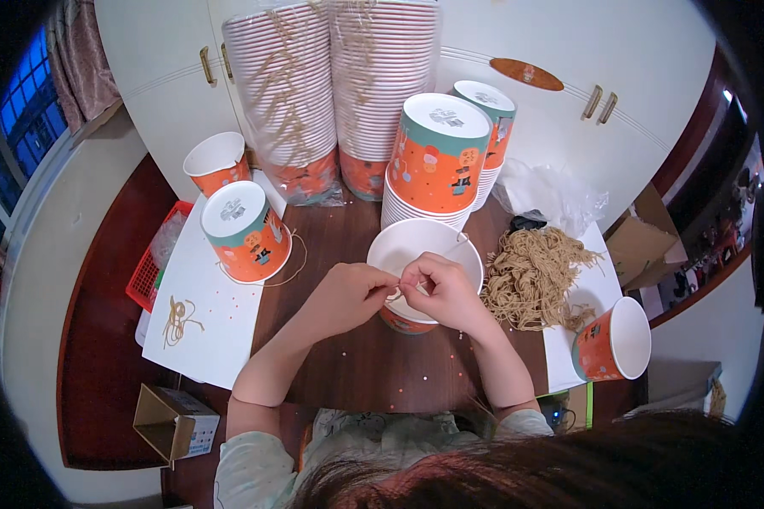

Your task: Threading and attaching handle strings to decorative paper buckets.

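An open orange paper cup (pixel 412 242) with a white inside stands upright on the dark wooden table (pixel 356 365) in front of me. Both hands meet over its near rim. My left hand (pixel 348 293) and my right hand (pixel 437 288) pinch a thin tan string (pixel 450 248) between their fingertips; the string runs up across the cup's mouth. A heap of the same tan strings (pixel 535 276) lies just right of the cup.
An upside-down stack of cups (pixel 437 157) stands behind the open cup, with another (pixel 488 127) beyond it. Two tall plastic-wrapped cup stacks (pixel 331 93) are at the back. Single cups (pixel 246 231) (pixel 218 163) sit left, one (pixel 615 341) lies right. A red basket (pixel 148 267) and cardboard box (pixel 174 420) are left.
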The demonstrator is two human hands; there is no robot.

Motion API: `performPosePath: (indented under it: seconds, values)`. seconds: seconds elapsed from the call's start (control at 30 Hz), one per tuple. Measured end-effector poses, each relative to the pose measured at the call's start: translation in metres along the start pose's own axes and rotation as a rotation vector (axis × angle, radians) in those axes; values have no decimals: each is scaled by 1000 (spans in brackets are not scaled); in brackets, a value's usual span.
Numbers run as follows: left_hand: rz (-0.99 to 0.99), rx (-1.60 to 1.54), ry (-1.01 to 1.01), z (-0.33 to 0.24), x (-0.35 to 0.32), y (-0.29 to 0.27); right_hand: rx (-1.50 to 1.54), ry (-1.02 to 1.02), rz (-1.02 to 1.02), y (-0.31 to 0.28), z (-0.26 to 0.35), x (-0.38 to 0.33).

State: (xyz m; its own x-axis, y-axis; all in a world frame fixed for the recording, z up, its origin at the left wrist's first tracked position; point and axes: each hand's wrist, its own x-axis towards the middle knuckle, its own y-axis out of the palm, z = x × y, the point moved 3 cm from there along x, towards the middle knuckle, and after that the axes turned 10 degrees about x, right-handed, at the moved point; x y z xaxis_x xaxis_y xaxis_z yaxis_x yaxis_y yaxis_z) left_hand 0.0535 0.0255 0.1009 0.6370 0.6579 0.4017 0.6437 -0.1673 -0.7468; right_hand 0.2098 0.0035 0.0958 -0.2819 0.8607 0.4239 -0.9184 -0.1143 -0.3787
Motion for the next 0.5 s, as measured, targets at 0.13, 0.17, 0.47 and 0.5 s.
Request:
performPosePath:
  seconds: [0.13,0.17,0.47,0.5]
  values:
    - [71,-120,-84,-7,2,-5,11,-8,-14,-1,-1,0]
    - [72,-121,-83,-6,1,-5,8,-6,-10,-1,-1,0]
    - [115,-240,-67,0,-1,-10,81,-17,-21,-1,7,0]
    - [117,-244,-50,-1,0,-10,81,-17,-20,-2,7,-1]
